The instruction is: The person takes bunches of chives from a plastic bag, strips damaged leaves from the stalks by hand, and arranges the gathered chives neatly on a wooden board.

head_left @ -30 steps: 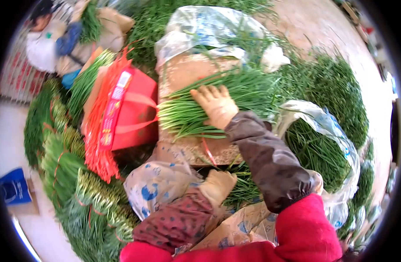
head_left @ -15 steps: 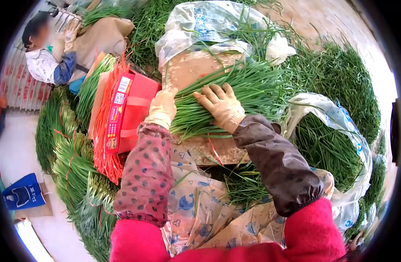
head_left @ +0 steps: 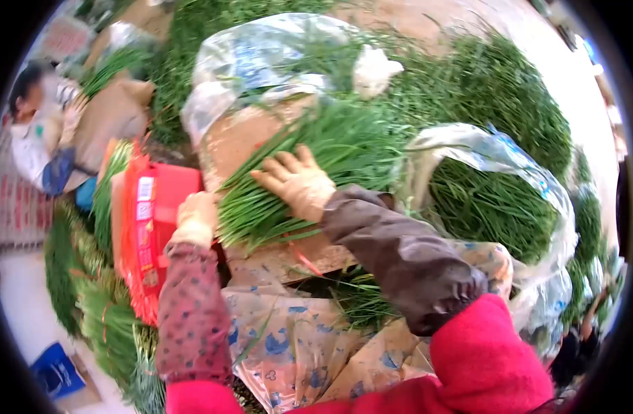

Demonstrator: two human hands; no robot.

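Note:
A loose bunch of garlic chives (head_left: 261, 207) lies across a wooden board (head_left: 232, 143), stem ends toward the left. My right hand (head_left: 299, 185), in a pale glove, rests on top of the bunch with its fingers spread. Beside the stem ends, at the board's left edge, is my left hand (head_left: 198, 215), also gloved. Its fingers are curled in, and whatever they hold is hidden. Just left of it stands a red box (head_left: 175, 193) with a printed label, and red plastic ties (head_left: 132, 228) hang along its far side. One red tie (head_left: 304, 258) lies near the board's front edge.
Tied chive bundles (head_left: 103, 317) are stacked at left. An open plastic bag (head_left: 530, 181) of chives stands at right, another plastic bag (head_left: 220, 58) behind the board. Loose greens (head_left: 509, 96) are heaped beyond. A co-worker (head_left: 41, 138) sits at upper left. Patterned plastic sheeting (head_left: 289, 338) lies in front.
The view has swung, so most things sit farther left. My left hand has drawn down along the stem ends with its fingers now curled; my right hand stays spread on the chives.

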